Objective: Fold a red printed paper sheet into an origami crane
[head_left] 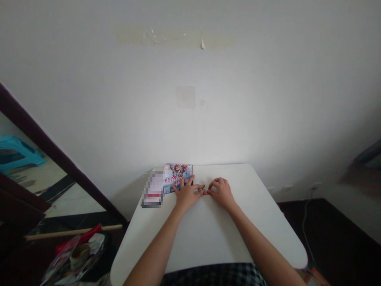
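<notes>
One left hand [186,195], fingers spread over blue-and-red printed rectangular sheet [178,171]; right hand [222,194] near, fingers bent. White smooth surface [211,234]. Either grip: cannot tell.

Dim, diffuse light; the wall [253,99] greys toward the upper corners; faint shadow on the table [208,234]; floor [291,218] at right nearly black; pixelation masks one object [154,186]; edges look wide-angle stretched.

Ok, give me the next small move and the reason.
Perhaps shift the left hand slightly right, off the leaflet: its spread fingers overlap the leaflet, while its thumb and forefinger reach toward the right hand's fingertips. Anything pinched there is too small to tell.
</notes>
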The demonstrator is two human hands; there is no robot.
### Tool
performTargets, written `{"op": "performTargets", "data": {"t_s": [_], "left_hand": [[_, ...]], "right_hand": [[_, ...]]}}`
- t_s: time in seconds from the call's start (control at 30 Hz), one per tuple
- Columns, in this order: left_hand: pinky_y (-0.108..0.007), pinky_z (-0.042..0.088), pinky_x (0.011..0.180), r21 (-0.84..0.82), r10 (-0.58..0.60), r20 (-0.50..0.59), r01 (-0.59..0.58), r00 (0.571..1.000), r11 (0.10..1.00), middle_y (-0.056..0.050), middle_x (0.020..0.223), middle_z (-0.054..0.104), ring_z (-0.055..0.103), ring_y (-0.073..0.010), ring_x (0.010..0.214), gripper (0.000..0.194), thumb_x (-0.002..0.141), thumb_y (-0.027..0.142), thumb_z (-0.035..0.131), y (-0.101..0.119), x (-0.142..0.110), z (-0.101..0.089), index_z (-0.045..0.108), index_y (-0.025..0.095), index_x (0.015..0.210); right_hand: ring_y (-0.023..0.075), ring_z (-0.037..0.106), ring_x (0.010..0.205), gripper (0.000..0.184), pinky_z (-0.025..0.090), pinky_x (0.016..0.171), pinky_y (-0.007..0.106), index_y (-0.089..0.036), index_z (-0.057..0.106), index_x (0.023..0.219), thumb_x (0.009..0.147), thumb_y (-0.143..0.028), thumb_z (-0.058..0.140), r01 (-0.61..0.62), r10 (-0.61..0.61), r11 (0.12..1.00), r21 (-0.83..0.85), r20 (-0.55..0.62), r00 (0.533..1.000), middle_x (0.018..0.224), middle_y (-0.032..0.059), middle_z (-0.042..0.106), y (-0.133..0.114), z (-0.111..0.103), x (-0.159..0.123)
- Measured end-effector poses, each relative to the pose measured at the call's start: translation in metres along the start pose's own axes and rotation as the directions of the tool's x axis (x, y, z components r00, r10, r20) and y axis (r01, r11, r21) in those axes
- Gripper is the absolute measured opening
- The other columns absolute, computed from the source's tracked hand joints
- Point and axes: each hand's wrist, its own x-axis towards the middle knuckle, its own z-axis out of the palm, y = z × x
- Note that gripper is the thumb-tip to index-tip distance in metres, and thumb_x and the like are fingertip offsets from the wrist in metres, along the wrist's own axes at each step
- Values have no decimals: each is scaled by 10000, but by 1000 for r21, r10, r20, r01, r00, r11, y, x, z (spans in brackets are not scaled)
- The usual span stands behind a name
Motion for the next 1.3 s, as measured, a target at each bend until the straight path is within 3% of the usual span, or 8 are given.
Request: {"op": "performTargets", "data": {"t_s": [0.3,0.7,1.07,1.3], "left_hand": [[-808,69,1102,-25,-10,-8,9,1000,1000,67,1582,411,163,-414,1502,327,837,599,602,2,0,-2,691,544,1147],[-838,59,1070,4,22,-48,-22,999,1000,60,1600,383,177,-425,1494,298,844,588,605,2,1,4,712,514,1112],[-843,39,1065,13,35,-14,-35,999,999,81,1595,390,150,-435,1504,292,874,570,563,-2,2,7,694,534,1131],[-852,26,1051,8,48,66,-49,997,999,60,1624,341,100,-458,1513,341,878,541,563,-5,1,-3,655,545,1207]], "right_hand": [[245,463,1189,123,351,1047,392,-289,742,963,848,-320,711,-7,7,1000,-8,30,1000,1158,55,578,-1,0,1],[240,447,1199,130,335,1052,384,-306,748,965,845,-286,704,-26,26,1000,-11,33,999,1169,44,579,-4,-1,0],[251,435,1207,143,336,1052,403,-335,747,969,850,-275,694,-18,19,1000,-21,30,999,1172,40,583,-3,2,0],[250,434,1216,138,332,1059,403,-334,748,963,851,-275,693,-17,18,999,-28,35,999,1174,40,587,-2,2,2]]}}
